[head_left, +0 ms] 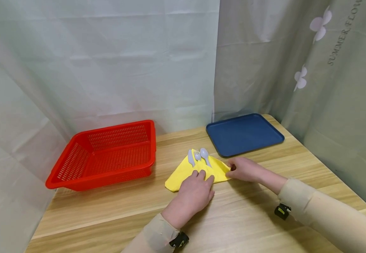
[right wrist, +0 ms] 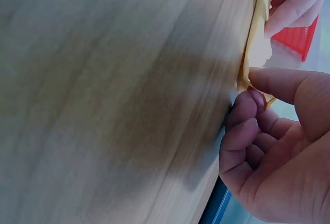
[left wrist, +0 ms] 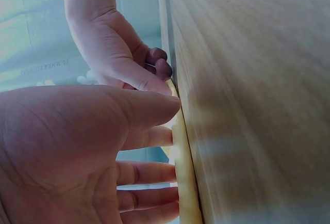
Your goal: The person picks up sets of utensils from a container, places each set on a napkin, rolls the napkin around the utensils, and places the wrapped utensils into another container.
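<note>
A folded yellow napkin [head_left: 178, 178] lies on the wooden table, with a pale plastic knife [head_left: 190, 158], fork [head_left: 197, 155] and spoon [head_left: 204, 154] side by side on it. Their handles are tucked under a fold, so only the upper parts show. My left hand [head_left: 196, 191] rests on the front of the napkin, fingers extended; the left wrist view shows its fingertips [left wrist: 167, 172] touching the cloth. At the napkin's right corner, my right hand [head_left: 244, 169] pinches the edge between thumb and fingers, as the right wrist view confirms, with the other fingers [right wrist: 240, 141] curled.
A red perforated plastic basket [head_left: 119, 169] stands at the left of the table [head_left: 107, 218]. Behind my right hand lies a flat blue tray [head_left: 244, 135] near the back right corner. Pale curtains [head_left: 123, 63] hang around the back and sides.
</note>
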Demonstrator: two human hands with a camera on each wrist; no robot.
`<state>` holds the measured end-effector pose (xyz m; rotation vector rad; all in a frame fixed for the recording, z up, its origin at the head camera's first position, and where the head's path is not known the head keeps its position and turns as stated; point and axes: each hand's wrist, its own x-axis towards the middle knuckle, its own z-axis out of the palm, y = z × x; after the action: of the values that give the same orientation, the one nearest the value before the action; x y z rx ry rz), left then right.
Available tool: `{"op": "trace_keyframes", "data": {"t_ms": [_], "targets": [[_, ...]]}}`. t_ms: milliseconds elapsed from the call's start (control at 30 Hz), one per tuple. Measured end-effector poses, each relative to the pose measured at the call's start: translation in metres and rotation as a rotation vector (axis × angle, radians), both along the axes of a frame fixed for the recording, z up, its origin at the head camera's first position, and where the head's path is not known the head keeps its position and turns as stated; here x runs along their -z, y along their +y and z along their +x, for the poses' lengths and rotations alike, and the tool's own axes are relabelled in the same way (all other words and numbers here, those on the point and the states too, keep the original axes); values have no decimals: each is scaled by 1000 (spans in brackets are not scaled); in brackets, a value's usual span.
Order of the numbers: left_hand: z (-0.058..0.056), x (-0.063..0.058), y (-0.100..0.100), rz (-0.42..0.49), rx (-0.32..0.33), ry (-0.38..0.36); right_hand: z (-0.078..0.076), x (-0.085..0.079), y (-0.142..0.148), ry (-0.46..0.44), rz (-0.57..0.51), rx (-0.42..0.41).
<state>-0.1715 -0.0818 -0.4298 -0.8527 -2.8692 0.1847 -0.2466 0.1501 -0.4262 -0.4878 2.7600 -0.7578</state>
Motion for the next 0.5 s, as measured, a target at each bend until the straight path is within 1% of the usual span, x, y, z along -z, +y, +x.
{"op": "trace_keyframes", "data": {"t_ms": [100, 233, 300, 367, 500], "targets": [[0, -1, 1, 1, 0, -4, 2, -1, 1, -19, -57, 26], [-1, -1, 1, -7, -1, -6, 5, -3, 2, -90, -199, 53], [-1, -1, 1, -10, -4, -13, 6, -4, 2, -125, -253, 67], [-1, -1, 1, -10, -7, -18, 7, -4, 2, -134, -272, 74], [-1, -1, 1, -7, -8, -24, 8, -3, 2, -109, -241, 65]]}}
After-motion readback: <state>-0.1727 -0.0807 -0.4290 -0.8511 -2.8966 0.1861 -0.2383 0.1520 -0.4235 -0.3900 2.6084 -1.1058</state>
